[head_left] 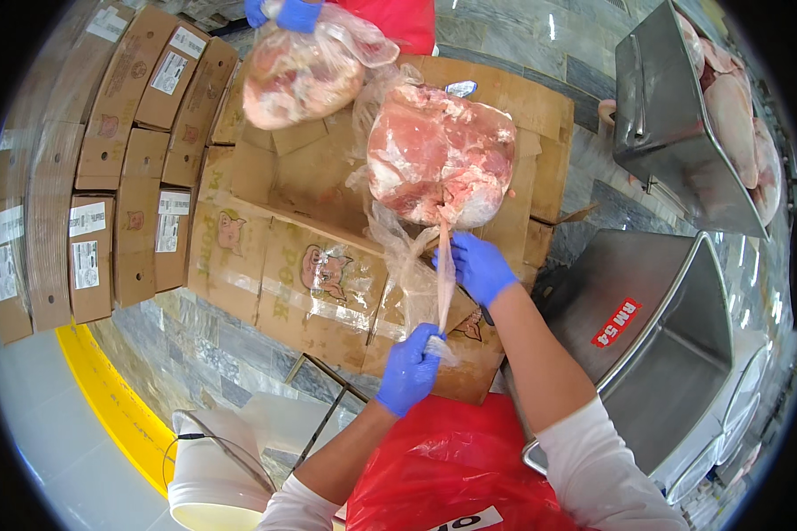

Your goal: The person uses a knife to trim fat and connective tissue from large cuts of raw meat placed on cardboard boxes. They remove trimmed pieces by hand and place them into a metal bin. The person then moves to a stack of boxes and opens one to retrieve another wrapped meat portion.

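Note:
My left hand (409,367), in a blue glove, is closed around the lower end of a twisted clear plastic bag (445,279). The bag is stretched taut up toward a large piece of raw pork (443,155), which rests at the right side of a big open cardboard box (328,221). My right hand (478,265), also blue-gloved, is beside the stretched plastic with its fingers curled. A small dark end shows below its heel; what it belongs to is hidden. More loose plastic hangs over the box's near wall.
Across the box, another person's blue-gloved hand (298,15) holds a bagged piece of meat (305,84). Stacked cartons (142,159) stand left. A metal bin (655,310) is at right, with a meat-filled bin (682,124) beyond. A white bucket (217,469) sits lower left.

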`<state>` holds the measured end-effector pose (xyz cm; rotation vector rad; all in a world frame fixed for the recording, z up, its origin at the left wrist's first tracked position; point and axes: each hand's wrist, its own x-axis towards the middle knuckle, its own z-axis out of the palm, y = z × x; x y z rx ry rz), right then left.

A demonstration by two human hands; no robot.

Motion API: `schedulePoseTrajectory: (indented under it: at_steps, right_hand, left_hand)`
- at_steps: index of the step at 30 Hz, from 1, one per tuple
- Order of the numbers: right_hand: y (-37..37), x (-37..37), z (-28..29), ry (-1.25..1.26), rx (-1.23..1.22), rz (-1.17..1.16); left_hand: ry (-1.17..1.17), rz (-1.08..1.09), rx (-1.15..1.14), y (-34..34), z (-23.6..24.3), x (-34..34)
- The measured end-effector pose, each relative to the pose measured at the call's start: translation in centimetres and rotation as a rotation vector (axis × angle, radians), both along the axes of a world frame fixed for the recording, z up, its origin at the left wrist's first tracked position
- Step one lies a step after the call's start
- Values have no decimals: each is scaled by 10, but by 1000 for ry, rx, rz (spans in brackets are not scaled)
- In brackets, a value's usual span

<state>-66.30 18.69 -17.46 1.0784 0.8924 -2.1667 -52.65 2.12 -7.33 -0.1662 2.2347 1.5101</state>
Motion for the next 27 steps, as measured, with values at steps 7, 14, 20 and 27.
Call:
schedulePoseTrajectory:
  at_steps: [7,14,20,27]
  right_hand:
    - [-17,-15,-62,41,351,258]
    - [-8,35,-20,-11,271,15]
    - [9,52,4,-66,300,-4]
    - [35,54,-10,-4,316,78]
  left_hand:
    - [100,6,-64,-7,-19,-13]
    - [408,156,-120,-28,-43,-90]
    - [466,286,-265,-23,-118,-162]
    - [26,245,-104,40,-135,-149]
